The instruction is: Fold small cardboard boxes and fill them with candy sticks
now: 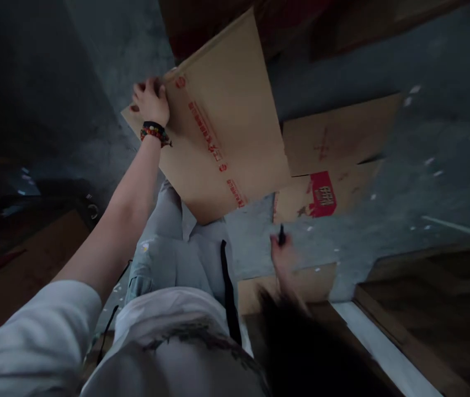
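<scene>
White sleeve nearest; left hand [151, 101] grips flattened cardboard box [218, 121] by its edge, right hand [283, 255] closed around dark marker [281, 234]. Single-handed hold—I judge it may slip.

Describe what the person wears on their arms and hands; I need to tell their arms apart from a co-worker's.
The left arm has a short white sleeve that ends above the elbow, leaving the forearm bare. The left wrist carries a black band and a bracelet of multicoloured beads. The left hand wears no glove. The right hand is blurred; no glove or wristwear can be made out on it.
</scene>
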